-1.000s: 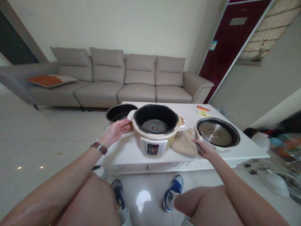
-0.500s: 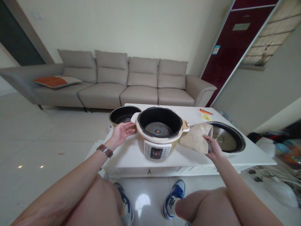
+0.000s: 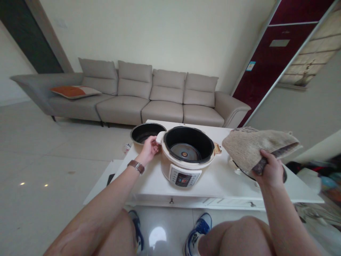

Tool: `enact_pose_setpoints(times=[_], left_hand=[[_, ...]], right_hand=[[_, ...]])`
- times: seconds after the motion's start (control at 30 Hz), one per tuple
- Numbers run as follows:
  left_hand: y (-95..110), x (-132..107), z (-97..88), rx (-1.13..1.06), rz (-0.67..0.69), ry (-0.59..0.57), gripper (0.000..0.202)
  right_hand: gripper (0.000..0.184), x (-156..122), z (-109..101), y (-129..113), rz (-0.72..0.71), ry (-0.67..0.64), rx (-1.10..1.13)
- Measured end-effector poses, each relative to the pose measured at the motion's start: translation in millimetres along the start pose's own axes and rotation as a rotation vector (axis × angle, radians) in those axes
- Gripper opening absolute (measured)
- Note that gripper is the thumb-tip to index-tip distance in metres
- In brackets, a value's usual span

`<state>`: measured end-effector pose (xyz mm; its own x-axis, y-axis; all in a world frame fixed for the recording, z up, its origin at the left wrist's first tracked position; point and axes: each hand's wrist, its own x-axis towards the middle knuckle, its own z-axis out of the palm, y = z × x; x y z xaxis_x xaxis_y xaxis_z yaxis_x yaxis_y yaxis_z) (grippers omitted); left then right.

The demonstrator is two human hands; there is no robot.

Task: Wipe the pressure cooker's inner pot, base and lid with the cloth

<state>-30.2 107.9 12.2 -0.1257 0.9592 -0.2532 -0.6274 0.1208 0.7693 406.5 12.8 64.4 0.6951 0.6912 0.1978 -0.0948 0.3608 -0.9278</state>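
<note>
A white electric pressure cooker (image 3: 165, 167) stands lidless on the white table, its dark inside bare and a control panel on its front. My left hand (image 3: 149, 149) is closed at the white side handle (image 3: 160, 137), fingers curled round it. In my right hand (image 3: 272, 170) a beige cloth (image 3: 245, 147) with a grey patterned underside is gripped by its edge, raised to the right of the cooker. Beneath the cloth, the round lid (image 3: 285, 176) is mostly hidden. The black inner pot (image 3: 137, 133) sits behind my left hand.
The white table (image 3: 210, 183) has drawers along its front. Beyond it a grey sofa (image 3: 165, 106) with an orange and white cushion (image 3: 76, 91) lines the wall. A dark red cabinet (image 3: 282, 53) stands at the right. My shoes (image 3: 198, 229) are on the tiled floor below.
My right hand has lifted the cloth away from the cooker's side, up and right over the lid. My left hand has gone from open beside the handle to closed on it.
</note>
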Motion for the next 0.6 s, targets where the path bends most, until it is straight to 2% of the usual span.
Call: enact_pose_setpoints(times=[0.03,0.1,0.2,0.3,0.37,0.47,0.53,0.6], left_hand=[[-3.0,2.8,3.4,0.028,-0.001,0.006,0.015],[-9.4,6.9,5.9,0.074,-0.002,0.013,0.021],[-18.1,10.1,0.8,0.103,0.020,-0.032,0.033],[-24.6,11.2,-5.6,0.141,0.098,-0.078,0.038],[-27.3,11.1,-6.6,0.208,0.155,-0.069,0.039],[-28.1,10.5,-4.0,0.328,0.227,-0.048,0.040],[-26.6,9.7,-1.2,0.376,0.252,-0.040,0.039],[-24.2,8.5,1.7,0.399,0.248,-0.032,0.038]], right_hand=[[0.030,-5.8,13.4,-6.8,-0.047,0.059,0.011],[0.033,-14.6,40.0,-19.1,-0.087,-0.001,-0.011],[0.035,-17.7,75.7,-34.0,-0.101,-0.202,-0.171],[0.031,-13.8,108.9,-42.2,-0.183,-0.439,-0.499],[0.025,-13.6,132.8,-41.0,-0.284,-0.625,-0.776],[0.019,-22.3,170.5,-26.7,-0.419,-0.971,-1.165],[0.022,-33.2,192.8,-12.0,-0.439,-1.242,-1.318],[0.027,-45.2,210.0,2.4,-0.397,-1.490,-1.384]])
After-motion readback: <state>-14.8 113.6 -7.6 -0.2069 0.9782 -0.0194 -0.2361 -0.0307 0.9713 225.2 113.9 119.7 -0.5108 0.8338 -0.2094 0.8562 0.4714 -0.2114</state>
